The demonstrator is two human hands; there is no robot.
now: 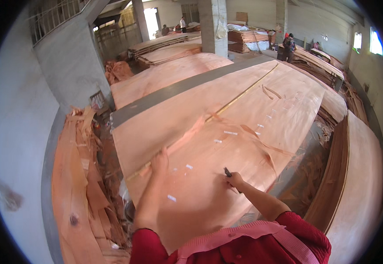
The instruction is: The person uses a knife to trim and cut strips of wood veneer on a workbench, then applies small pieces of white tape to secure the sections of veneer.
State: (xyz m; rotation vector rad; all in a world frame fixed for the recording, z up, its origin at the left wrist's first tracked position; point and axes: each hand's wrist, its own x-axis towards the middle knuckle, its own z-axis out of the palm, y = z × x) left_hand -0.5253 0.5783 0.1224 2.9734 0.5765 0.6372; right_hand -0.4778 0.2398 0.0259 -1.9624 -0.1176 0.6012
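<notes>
A broad sheet of pinkish-tan wood veneer (196, 176) spreads in front of me on a low stack. Across its surface runs a long, thin yellowish straight stick (244, 91). My left hand (159, 162) is at the near part of this stick, its fingers closed round a loose strip of veneer (186, 140) that trails toward the far right; motion blurs the fingers a little. To the right, just over the sheet, my right hand (234, 180) is closed round a short black utility knife (227, 172); no blade can be made out. Small white tape pieces (171, 198) dot the sheet.
Curled veneer offcuts (257, 132) lie on the sheet. Scrap veneer (75, 176) is heaped along the left wall, and another veneer stack (354, 176) stands at the right. A concrete pillar (213, 28) rises behind. Farther back, a person (289, 46) stands by more stacks.
</notes>
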